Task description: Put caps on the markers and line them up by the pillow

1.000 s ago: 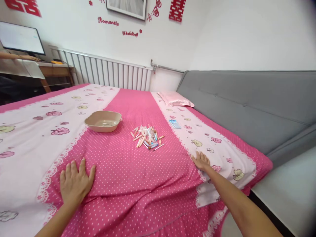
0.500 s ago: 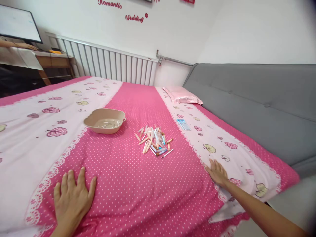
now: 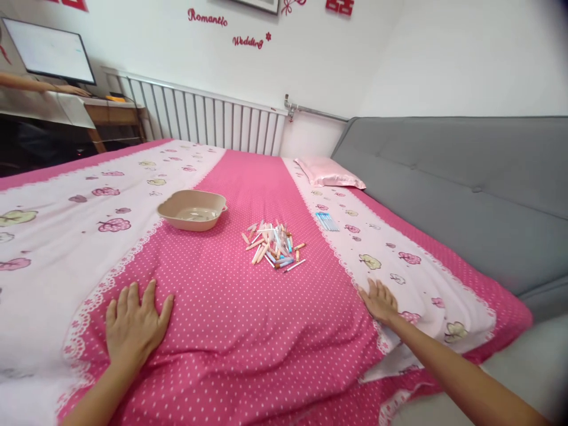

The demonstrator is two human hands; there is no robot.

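My left hand point(image 3: 135, 322) lies flat on the pink dotted bedsheet point(image 3: 231, 331), fingers spread, holding nothing. On the right, my right hand point(image 3: 379, 300) also rests on the sheet with its fingers extended, at the lace-printed border. Between and beyond both hands is a loose pile of pens and pen-like sticks point(image 3: 275, 244) in peach, white, blue and brown. A beige plastic basin point(image 3: 193, 212) stands left of the pile, with some small pale pieces at its bottom. Several blue pens point(image 3: 327, 222) lie side by side in a row to the pile's right.
A pink pillow point(image 3: 329, 173) lies farther back, against the grey padded headboard point(image 3: 444, 177). A white radiator point(image 3: 199, 112) runs along the far wall. At far left, another person's arm point(image 3: 26, 81) rests on a desk by a monitor point(image 3: 51, 52).
The view has tilted up and turned slightly left, so more of the wall and monitor shows. Both hands stay flat on the sheet; the pens and basin have not moved.
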